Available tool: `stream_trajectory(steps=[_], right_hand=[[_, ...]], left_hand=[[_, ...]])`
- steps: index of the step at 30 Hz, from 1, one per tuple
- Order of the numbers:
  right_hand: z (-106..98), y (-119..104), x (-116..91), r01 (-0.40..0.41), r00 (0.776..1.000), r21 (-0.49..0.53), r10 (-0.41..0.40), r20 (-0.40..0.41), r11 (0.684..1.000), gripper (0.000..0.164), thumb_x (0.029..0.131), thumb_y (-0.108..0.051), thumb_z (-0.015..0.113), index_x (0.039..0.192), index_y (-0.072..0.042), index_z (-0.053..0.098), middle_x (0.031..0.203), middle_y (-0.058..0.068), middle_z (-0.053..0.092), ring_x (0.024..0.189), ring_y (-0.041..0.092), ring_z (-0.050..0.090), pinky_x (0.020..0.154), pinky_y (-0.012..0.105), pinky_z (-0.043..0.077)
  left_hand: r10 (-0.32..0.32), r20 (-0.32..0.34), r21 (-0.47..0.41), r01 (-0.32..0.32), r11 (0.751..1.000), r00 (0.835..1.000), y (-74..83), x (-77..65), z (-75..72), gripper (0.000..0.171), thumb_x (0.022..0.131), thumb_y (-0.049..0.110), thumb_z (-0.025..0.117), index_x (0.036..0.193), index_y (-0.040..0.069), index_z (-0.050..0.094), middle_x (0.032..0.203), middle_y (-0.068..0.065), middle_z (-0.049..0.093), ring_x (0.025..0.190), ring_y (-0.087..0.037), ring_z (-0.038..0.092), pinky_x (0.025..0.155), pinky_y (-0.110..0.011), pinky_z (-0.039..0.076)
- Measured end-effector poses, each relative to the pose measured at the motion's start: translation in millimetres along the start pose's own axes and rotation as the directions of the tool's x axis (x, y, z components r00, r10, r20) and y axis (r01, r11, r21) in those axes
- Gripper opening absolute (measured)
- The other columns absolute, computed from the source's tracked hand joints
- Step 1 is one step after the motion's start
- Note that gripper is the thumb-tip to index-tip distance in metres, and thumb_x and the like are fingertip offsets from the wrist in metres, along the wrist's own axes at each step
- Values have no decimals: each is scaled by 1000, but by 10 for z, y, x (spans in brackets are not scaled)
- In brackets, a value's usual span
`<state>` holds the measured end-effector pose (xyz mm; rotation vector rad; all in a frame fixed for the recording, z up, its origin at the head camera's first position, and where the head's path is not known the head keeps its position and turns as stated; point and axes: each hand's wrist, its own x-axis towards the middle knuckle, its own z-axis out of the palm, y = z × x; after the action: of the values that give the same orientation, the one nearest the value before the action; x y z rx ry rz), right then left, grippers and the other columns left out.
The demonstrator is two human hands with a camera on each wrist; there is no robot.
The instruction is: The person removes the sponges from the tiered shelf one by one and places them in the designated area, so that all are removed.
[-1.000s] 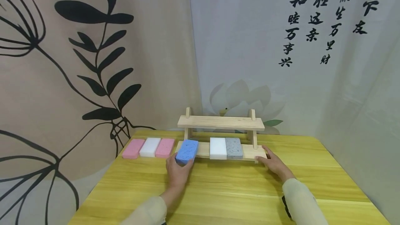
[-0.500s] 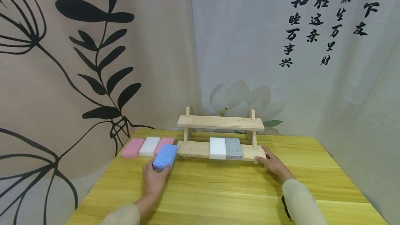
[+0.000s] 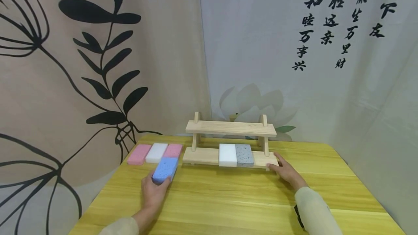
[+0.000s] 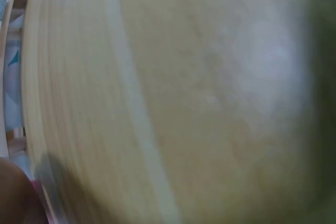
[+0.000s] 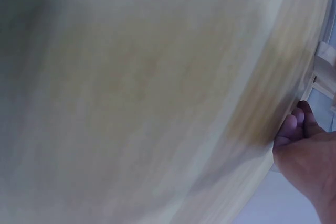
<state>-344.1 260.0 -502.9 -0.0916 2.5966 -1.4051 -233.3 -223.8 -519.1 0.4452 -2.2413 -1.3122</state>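
In the head view my left hand holds a blue sponge by its near end, thumb on the right side. The sponge is at the tabletop just in front of a pink sponge; whether it touches the table cannot be told. My right hand grips the right end of the lower board of a two-tier wooden rack. A white sponge and a grey speckled sponge lie side by side on that board. Only part of my left hand shows in the left wrist view.
Left of the rack, another pink sponge and a white sponge lie in a row on the wooden table. The rack's upper shelf stands above and behind. Printed curtains hang behind the table.
My left hand has carried the blue sponge from the rack's left end leftward and toward me, in front of the pink sponge. The right hand has stayed at the rack.
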Motion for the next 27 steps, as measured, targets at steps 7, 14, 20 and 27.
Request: stream_trajectory(steps=[7,14,20,27], right_hand=[[10,8,0,-3,1000,-3,3,7,1000,90,98,-48,58,159,-10,5,155,38,13,142,52,18,112,62,24],[15,3,-4,-4,1000,4,4,1,1000,92,96,-49,59,159,-9,6,155,38,14,142,52,19,111,63,24],[5,36,20,-8,1000,8,8,5,1000,91,97,-49,59,160,-10,5,155,37,13,142,52,17,112,63,22],[9,31,19,-10,1000,12,10,6,1000,90,97,-48,59,160,-11,6,156,36,13,143,50,16,113,61,22]], left_hand=[[-10,2,42,10,999,1000,-66,4,-14,76,79,22,80,133,-17,44,121,-31,46,114,-43,44,101,-56,35],[-4,26,95,2,995,1000,-100,1,-57,76,80,24,79,133,-19,44,120,-34,47,112,-46,45,99,-58,36],[-2,26,111,-1,994,1000,-107,5,-58,74,80,23,79,131,-19,45,121,-35,47,114,-47,45,101,-58,34],[-11,12,132,9,991,1000,-118,5,-78,84,80,27,79,137,-19,38,123,-35,45,113,-48,43,100,-59,34]])
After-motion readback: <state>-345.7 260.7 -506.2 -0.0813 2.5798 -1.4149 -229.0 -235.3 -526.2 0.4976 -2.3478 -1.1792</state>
